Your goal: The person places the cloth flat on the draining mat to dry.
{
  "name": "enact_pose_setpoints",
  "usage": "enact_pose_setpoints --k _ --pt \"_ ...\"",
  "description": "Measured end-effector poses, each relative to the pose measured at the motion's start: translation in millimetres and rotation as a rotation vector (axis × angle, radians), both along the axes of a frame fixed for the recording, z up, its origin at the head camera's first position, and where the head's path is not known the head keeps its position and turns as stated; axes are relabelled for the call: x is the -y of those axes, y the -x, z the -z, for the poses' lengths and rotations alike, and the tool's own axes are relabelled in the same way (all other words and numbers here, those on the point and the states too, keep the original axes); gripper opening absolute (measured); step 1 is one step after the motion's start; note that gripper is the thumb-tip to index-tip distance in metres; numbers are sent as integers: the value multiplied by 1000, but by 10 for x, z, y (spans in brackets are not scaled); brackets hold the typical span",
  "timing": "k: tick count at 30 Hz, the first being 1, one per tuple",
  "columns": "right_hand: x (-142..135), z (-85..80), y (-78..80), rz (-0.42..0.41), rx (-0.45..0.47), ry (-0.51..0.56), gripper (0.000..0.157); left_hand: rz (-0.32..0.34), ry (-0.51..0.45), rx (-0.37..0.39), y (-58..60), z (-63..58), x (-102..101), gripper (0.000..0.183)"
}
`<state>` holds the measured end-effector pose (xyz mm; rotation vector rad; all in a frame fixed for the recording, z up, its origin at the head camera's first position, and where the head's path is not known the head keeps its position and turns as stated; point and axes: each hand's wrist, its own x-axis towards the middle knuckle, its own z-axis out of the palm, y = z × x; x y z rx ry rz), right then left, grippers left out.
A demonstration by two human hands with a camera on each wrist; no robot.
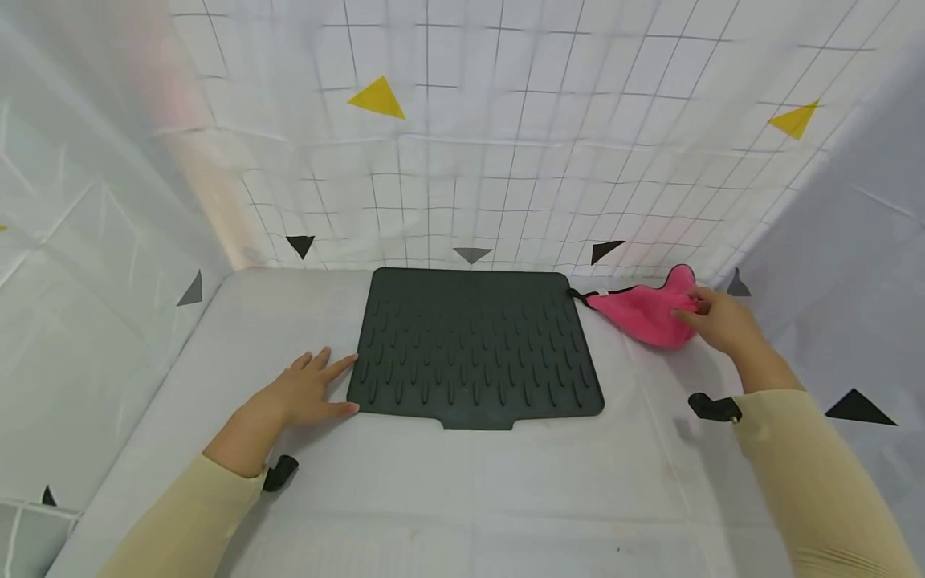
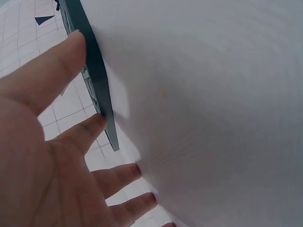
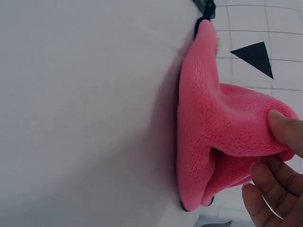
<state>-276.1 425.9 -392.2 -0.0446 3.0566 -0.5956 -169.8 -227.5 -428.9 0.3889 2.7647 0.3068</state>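
Observation:
A dark green ridged mat (image 1: 473,345) with a small tab on its near edge lies flat on the white surface. My left hand (image 1: 307,393) is spread at the mat's left side, thumb and index fingertip touching its edge. In the left wrist view those two fingertips (image 2: 79,45) press the mat's rim, while the other fingers rest on the white surface. To the right of the mat, my right hand (image 1: 723,321) pinches a bunched pink plush cloth (image 1: 643,315) with dark edging. The cloth's black loop (image 1: 578,295) lies at the mat's upper right corner.
White sheeting with a grid pattern (image 1: 506,160) hangs behind the mat, marked with black and yellow triangles. Plain sheeting (image 1: 853,265) rises at the right, and more (image 1: 94,225) at the left. Both wrists carry small black camera mounts (image 1: 714,407).

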Motion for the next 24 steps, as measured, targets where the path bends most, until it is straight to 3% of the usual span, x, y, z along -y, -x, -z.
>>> enact_pose_setpoints --k 7,16,24 --pt "125 -308 -86 15 -95 39 67 -1 -19 -2 -5 -17 3 89" --pt "262 -636 -187 40 -63 41 75 4 -16 -5 -1 15 0 88" --pt "454 -909 -246 33 -93 40 76 2 -11 1 -8 8 7 88"
